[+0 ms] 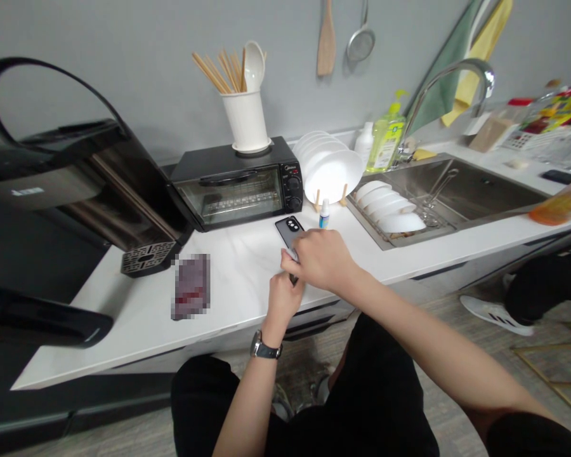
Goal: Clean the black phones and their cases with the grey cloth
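Note:
My right hand (pixel 324 257) is closed, fingers curled, with a small pale thing (pixel 292 254) showing at its thumb side. Just below it, against the counter's front edge, is my closed left hand (pixel 284 295), with a watch on its wrist. A dark bit (pixel 294 278) shows between the two hands; what it belongs to is hidden. Beyond my knuckles a dark smartphone (pixel 288 230) shows its camera end, the rest covered by my right hand. Close behind stands a small white spray bottle (pixel 324 214) with a blue label.
A toaster oven (pixel 238 184) bears a white utensil holder (pixel 246 120). Left stands a black appliance (pixel 90 184), near a blurred-out flat item (pixel 191 287). White plates (pixel 330 174), bowls (pixel 385 206) and a sink (pixel 485 190) are right. Another person's shoe (pixel 497 315) is on the floor.

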`<state>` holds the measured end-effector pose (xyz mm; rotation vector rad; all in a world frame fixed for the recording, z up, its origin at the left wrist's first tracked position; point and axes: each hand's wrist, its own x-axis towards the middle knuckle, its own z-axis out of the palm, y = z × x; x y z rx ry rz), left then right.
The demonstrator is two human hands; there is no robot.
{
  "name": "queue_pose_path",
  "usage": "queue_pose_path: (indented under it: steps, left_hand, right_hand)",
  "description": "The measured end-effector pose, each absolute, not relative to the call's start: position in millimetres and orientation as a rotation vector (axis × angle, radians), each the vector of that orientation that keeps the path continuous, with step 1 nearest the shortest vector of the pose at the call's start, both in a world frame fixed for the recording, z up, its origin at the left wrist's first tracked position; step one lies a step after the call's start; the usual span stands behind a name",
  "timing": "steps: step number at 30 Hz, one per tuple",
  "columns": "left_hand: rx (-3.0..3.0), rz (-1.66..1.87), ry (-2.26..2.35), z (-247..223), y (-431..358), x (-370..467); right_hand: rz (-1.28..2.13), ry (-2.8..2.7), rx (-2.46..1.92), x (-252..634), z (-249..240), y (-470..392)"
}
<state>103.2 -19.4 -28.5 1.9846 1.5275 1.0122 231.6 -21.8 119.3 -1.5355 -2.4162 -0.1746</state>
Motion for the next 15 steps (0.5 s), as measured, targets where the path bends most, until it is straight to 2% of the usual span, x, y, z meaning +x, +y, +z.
queue_pose_path:
  steps: [4,7,9,15]
  left_hand:
    - [2.060,0.935,1.618,-29.4,-20.0,103.2]
    - [2.086,0.895,1.655,-29.2,-21.0,103.4]
    - [2.103,0.916,1.609,-28.8,-21.3,103.0]
    - [1.983,0.979,1.543,-25.8,-20.4,101.5]
  right_hand:
    - [-0.345,-2.508,-0.881,237.1,87.6,-7.5]
    - [-0.446,-2.355,-0.652,246.0,63.8,-0.9]
    - [-0.411,-2.265,-0.765,248.4,59.8,-3.3]
    - [-0.142,-2.163,-1.726,235.2,103.5,-22.6]
